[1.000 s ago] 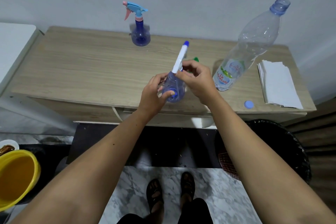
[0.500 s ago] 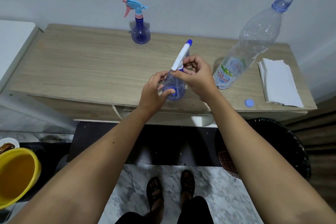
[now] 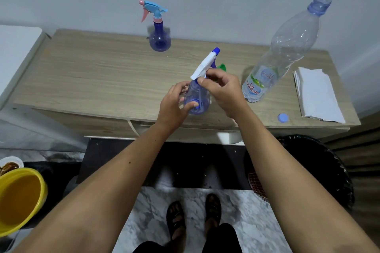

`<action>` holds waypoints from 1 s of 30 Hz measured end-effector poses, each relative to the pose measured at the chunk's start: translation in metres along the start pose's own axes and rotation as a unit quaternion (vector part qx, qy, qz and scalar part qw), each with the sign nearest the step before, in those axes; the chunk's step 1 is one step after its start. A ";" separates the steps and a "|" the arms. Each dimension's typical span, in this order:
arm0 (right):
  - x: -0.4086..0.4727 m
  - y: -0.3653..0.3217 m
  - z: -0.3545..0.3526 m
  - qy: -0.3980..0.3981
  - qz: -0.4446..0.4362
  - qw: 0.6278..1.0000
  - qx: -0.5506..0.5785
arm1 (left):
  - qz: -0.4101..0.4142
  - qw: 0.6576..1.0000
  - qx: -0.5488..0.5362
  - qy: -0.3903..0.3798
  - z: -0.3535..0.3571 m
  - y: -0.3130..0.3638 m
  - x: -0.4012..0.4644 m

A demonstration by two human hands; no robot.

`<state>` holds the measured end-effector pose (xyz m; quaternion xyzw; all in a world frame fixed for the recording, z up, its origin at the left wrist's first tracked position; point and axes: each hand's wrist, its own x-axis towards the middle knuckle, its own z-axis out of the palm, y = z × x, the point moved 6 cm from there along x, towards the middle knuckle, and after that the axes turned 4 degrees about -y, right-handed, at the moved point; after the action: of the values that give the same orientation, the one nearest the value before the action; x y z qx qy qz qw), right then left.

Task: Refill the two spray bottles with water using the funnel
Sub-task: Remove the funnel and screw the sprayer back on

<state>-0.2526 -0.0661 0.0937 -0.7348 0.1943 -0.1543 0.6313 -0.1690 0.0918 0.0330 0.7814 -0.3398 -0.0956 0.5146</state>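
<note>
A clear blue spray bottle [image 3: 198,96] with a white and blue trigger head [image 3: 204,63] stands near the front edge of the wooden table [image 3: 92,76]. My left hand [image 3: 174,104] grips its round body. My right hand [image 3: 223,88] pinches the collar just under the trigger head. A second blue spray bottle [image 3: 159,37] with a light blue and pink head stands at the back by the wall. A bit of the green funnel [image 3: 222,67] peeks out behind my right hand. A tall, open water bottle [image 3: 285,47] stands to the right.
The water bottle's blue cap [image 3: 283,118] lies near the table's front right edge, beside a stack of white paper napkins [image 3: 316,94]. A yellow basin [image 3: 19,199] sits on the floor at the left. A black bin [image 3: 320,170] stands under the table's right end.
The trigger head has turned and tilted a little in my right hand's fingers. My left hand keeps its hold on the bottle body.
</note>
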 end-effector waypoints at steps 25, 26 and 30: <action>-0.021 -0.010 0.010 0.140 -0.083 0.985 -0.046 | -0.001 0.999 0.019 0.030 0.006 -0.002 -0.002; -0.021 -0.012 0.010 0.142 -0.092 0.985 -0.039 | -0.001 0.999 0.022 0.034 0.006 -0.003 -0.002; -0.018 -0.028 0.016 0.115 -0.162 0.976 -0.088 | -0.006 0.999 0.030 0.029 0.007 -0.005 -0.002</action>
<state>-0.2585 -0.0395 0.1188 -0.7863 0.1570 -0.3204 0.5045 -0.1720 0.0890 0.0246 0.8010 -0.3229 -0.0653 0.4999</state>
